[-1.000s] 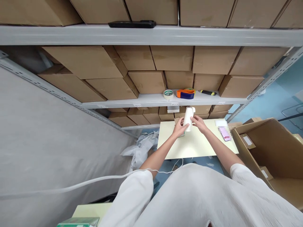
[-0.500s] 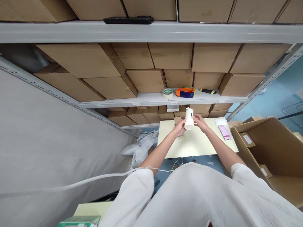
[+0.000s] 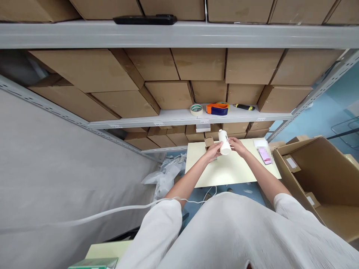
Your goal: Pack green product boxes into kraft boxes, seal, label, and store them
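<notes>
A white, bottle-shaped device [image 3: 224, 143] with a narrower top and a small dark mark on its side is held tilted above the pale table. My left hand [image 3: 213, 151] wraps its lower left side, fingers closed on it. On the other side, the fingers of my right hand [image 3: 237, 146] are closed against the same device; some fingertips are too small to make out. Just behind my left hand stands a small open cardboard box [image 3: 209, 142], partly covered by the hand.
On the pale table [image 3: 206, 175] a phone [image 3: 264, 155] lies at the right. A large open carton [image 3: 322, 168] stands beside it. The shelf ahead bears a roll of tape [image 3: 196, 109], an orange and blue tape dispenser [image 3: 217, 109] and a cutter knife [image 3: 244, 107]. A white cable [image 3: 123, 208] crosses at left.
The white device has turned slightly, its top leaning more to the left, and its base has shifted a little right. Both hands keep hold. The whole view has shifted slightly.
</notes>
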The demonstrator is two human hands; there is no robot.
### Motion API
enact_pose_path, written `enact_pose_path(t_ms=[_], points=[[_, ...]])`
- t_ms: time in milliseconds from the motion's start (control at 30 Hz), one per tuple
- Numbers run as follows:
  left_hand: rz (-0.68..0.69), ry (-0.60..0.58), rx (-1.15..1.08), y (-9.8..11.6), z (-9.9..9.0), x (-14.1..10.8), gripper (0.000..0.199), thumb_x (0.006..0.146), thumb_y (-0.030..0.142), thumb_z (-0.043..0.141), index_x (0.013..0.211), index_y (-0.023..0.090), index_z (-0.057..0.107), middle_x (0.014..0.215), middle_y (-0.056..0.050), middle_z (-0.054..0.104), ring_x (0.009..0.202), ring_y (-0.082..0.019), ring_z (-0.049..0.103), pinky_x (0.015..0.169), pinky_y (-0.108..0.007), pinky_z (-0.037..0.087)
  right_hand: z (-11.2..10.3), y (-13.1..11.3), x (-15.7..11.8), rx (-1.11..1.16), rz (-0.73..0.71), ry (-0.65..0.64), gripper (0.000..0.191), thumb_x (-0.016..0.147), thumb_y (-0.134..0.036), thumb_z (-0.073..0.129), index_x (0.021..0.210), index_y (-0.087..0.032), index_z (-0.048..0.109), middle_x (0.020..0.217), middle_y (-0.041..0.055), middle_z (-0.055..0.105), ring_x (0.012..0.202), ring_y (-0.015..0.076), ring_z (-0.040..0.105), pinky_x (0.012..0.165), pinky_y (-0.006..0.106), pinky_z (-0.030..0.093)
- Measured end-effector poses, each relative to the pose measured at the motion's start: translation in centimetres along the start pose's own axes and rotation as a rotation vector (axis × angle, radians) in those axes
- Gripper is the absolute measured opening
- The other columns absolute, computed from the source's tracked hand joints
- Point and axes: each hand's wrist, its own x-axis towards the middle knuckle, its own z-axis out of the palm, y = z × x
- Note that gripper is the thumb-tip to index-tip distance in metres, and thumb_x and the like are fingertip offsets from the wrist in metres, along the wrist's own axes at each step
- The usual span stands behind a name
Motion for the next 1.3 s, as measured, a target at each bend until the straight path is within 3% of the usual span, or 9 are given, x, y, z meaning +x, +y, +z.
enact_pose_path(t_ms=[133, 300, 400, 500, 633, 767, 1000, 1300], points=[[0.091, -0.008, 0.039, -0.7, 0.0, 0.2, 0.086, 0.070, 0.051, 0.103, 0.138, 0.019, 0.063, 0.126, -0.017, 0.079, 0.118, -0.032, 0.076, 0.103, -0.047, 0.060, -0.3, -0.4, 0.0, -0.025, -0.114, -0.020, 0.051, 0.083, -0.063, 0.082, 0.114, -0.025, 0.071, 0.122, 0.0083, 0.077, 0.111, 0.0257, 0.072, 0.095, 0.039, 0.059], [0.263, -0.010, 0.197, -1.7, 0.2, 0.5, 0.102, 0.060, 0.037, 0.107, 0.147, 0.020, 0.056, 0.137, -0.018, 0.074, 0.124, -0.033, 0.072, 0.108, -0.050, 0.056, -0.3, -2.0, -0.4, -0.075, -0.338, -0.013, 0.075, 0.082, -0.073, 0.082, 0.140, -0.027, 0.068, 0.145, 0.0118, 0.071, 0.137, 0.0311, 0.063, 0.114, 0.047, 0.054], [0.353, -0.021, 0.329, -2.1, 0.3, 0.3, 0.103, 0.062, 0.034, 0.104, 0.149, 0.021, 0.051, 0.144, -0.019, 0.069, 0.133, -0.034, 0.066, 0.107, -0.048, 0.055, -0.1, -3.0, -1.0, -0.117, -0.451, -0.017, 0.086, 0.080, -0.072, 0.085, 0.149, -0.026, 0.065, 0.155, 0.0132, 0.064, 0.145, 0.0316, 0.058, 0.122, 0.046, 0.048], [0.428, -0.019, 0.434, -2.3, 0.4, -0.4, 0.095, 0.067, 0.030, 0.098, 0.148, 0.023, 0.050, 0.147, -0.017, 0.066, 0.139, -0.034, 0.062, 0.110, -0.047, 0.052, -0.1, -3.5, -2.3, -0.190, -0.493, -0.048, 0.083, 0.078, -0.066, 0.089, 0.148, -0.026, 0.067, 0.151, 0.0132, 0.067, 0.144, 0.0338, 0.059, 0.122, 0.047, 0.048], [0.463, 0.025, 0.555, -2.5, 0.5, -1.6, 0.080, 0.073, 0.021, 0.089, 0.144, 0.025, 0.053, 0.146, -0.013, 0.066, 0.133, -0.032, 0.065, 0.114, -0.047, 0.049, -0.3, -3.5, -4.4, -0.328, -0.536, -0.095, 0.084, 0.074, -0.053, 0.095, 0.149, -0.028, 0.068, 0.147, 0.0120, 0.069, 0.137, 0.0355, 0.063, 0.118, 0.050, 0.051], [0.473, 0.068, 0.647, -2.6, 0.8, -2.5, 0.072, 0.076, 0.018, 0.083, 0.143, 0.026, 0.056, 0.144, -0.010, 0.067, 0.128, -0.031, 0.065, 0.112, -0.047, 0.050, -0.7, -3.4, -6.1, -0.479, -0.611, -0.141, 0.083, 0.070, -0.052, 0.098, 0.146, -0.030, 0.071, 0.143, 0.0112, 0.070, 0.133, 0.0366, 0.064, 0.119, 0.053, 0.049], [0.609, 0.086, 0.659, -2.1, 1.4, -2.3, 0.071, 0.076, 0.013, 0.077, 0.143, 0.025, 0.056, 0.147, -0.011, 0.064, 0.132, -0.033, 0.063, 0.113, -0.047, 0.050, -0.9, -4.2, -7.2, -0.576, -0.705, -0.245, 0.077, 0.077, -0.053, 0.095, 0.147, -0.036, 0.069, 0.150, 0.0089, 0.067, 0.142, 0.0392, 0.057, 0.125, 0.060, 0.042], [0.605, 0.086, 0.634, -1.9, 1.1, -1.7, 0.072, 0.077, 0.013, 0.077, 0.145, 0.023, 0.056, 0.146, -0.012, 0.066, 0.131, -0.032, 0.064, 0.114, -0.048, 0.051, -0.8, -4.6, -6.8, -0.631, -0.712, -0.198, 0.074, 0.079, -0.052, 0.092, 0.147, -0.034, 0.069, 0.150, 0.0094, 0.067, 0.140, 0.0385, 0.059, 0.123, 0.058, 0.044]])
